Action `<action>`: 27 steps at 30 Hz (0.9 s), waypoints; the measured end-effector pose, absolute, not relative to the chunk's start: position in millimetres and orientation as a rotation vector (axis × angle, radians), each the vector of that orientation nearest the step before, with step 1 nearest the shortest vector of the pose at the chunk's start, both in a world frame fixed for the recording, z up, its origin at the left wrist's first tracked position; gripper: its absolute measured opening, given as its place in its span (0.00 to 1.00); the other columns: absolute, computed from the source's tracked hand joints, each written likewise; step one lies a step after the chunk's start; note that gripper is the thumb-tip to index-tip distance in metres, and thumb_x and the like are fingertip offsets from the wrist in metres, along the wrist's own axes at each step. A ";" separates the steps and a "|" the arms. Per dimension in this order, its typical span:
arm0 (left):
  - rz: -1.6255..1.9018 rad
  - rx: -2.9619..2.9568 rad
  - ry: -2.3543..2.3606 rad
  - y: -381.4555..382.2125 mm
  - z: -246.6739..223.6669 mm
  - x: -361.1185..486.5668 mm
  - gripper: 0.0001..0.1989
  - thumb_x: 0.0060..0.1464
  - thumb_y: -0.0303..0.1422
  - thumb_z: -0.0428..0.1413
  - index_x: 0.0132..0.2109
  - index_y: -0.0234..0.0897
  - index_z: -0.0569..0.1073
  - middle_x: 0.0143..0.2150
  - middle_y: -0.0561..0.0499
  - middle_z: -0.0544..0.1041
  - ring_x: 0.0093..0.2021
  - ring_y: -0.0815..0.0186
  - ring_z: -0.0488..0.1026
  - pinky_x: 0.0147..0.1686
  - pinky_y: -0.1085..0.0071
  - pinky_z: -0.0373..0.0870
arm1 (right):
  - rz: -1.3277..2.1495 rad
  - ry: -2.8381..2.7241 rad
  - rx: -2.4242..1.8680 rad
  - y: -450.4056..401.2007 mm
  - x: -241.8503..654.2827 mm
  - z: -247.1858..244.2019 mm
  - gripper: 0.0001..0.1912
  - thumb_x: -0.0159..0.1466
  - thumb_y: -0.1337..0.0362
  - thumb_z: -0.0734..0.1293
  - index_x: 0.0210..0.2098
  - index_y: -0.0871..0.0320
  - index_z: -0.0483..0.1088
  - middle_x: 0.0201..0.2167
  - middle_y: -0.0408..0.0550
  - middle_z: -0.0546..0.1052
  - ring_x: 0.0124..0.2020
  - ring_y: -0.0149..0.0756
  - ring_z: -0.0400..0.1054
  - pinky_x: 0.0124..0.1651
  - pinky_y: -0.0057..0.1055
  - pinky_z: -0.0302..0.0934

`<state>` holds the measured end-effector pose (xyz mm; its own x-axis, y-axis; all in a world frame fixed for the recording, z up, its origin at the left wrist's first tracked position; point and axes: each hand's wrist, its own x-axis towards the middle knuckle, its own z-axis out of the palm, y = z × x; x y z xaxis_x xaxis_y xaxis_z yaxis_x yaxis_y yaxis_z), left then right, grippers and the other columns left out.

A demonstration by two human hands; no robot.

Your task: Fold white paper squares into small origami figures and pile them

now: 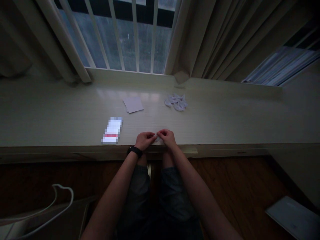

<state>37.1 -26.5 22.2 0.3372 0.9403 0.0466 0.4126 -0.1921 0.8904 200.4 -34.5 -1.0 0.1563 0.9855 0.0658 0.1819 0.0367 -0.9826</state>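
Note:
My left hand (145, 140) and my right hand (166, 137) meet near the front edge of the pale table (225, 120), fingertips pinched. Between them is a small whitish piece of paper (156, 136), mostly hidden by the fingers; both hands grip it. A black band circles my left wrist. Beyond my hands, to the left, lies a small stack of square paper sheets (133, 104). Several small folded or crumpled paper pieces (179, 102) lie in a loose pile farther back on the right.
A lit phone (112, 130), its screen blurred out, lies left of my hands near the front edge. Curtains (215, 40) and a barred window stand behind. A white curved cable or tube (71, 200) is at lower left, a flat pale object (296, 215) at lower right.

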 end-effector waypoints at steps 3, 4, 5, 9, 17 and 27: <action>0.742 1.834 1.228 -25.9 22.6 36.7 0.18 0.50 0.46 0.55 0.36 0.34 0.79 0.29 0.47 0.79 0.29 0.65 0.73 0.26 0.74 0.63 | 0.933 -1.286 -1.377 -33.1 201.2 -3.6 0.15 0.51 0.52 0.68 0.25 0.60 0.70 0.22 0.44 0.72 0.25 0.32 0.63 0.30 0.29 0.58; 0.736 1.841 1.240 -25.7 22.0 36.7 0.19 0.50 0.46 0.55 0.35 0.34 0.79 0.28 0.47 0.79 0.28 0.66 0.72 0.26 0.75 0.63 | 0.927 -1.303 -1.374 -32.9 201.3 -3.9 0.16 0.52 0.52 0.67 0.25 0.60 0.71 0.22 0.44 0.72 0.25 0.31 0.63 0.30 0.28 0.57; 0.739 1.833 1.251 -25.6 21.1 36.9 0.19 0.49 0.46 0.55 0.35 0.34 0.79 0.28 0.47 0.79 0.28 0.66 0.72 0.26 0.75 0.63 | 0.923 -1.314 -1.371 -33.0 201.4 -3.9 0.16 0.52 0.52 0.67 0.25 0.60 0.71 0.22 0.44 0.72 0.25 0.31 0.63 0.30 0.28 0.58; 0.842 1.657 1.265 -25.2 17.0 38.1 0.20 0.47 0.47 0.57 0.35 0.32 0.79 0.26 0.47 0.78 0.25 0.67 0.72 0.25 0.75 0.64 | 0.982 -1.327 -1.364 -36.7 200.9 0.2 0.18 0.50 0.52 0.70 0.31 0.61 0.72 0.25 0.44 0.74 0.25 0.31 0.64 0.28 0.27 0.58; 0.857 1.552 1.220 -21.4 15.3 37.1 0.21 0.48 0.48 0.56 0.37 0.33 0.78 0.27 0.48 0.77 0.22 0.69 0.70 0.22 0.75 0.64 | 1.173 -1.317 -1.306 -42.1 201.4 7.2 0.20 0.48 0.55 0.71 0.35 0.61 0.69 0.18 0.39 0.68 0.17 0.27 0.60 0.20 0.24 0.53; 0.959 1.646 1.314 -21.6 10.0 42.7 0.17 0.49 0.45 0.56 0.33 0.33 0.77 0.28 0.47 0.78 0.28 0.66 0.72 0.27 0.74 0.64 | 1.241 -1.426 -1.252 -44.4 200.1 12.1 0.30 0.46 0.62 0.72 0.47 0.56 0.62 0.17 0.31 0.62 0.16 0.25 0.56 0.20 0.22 0.50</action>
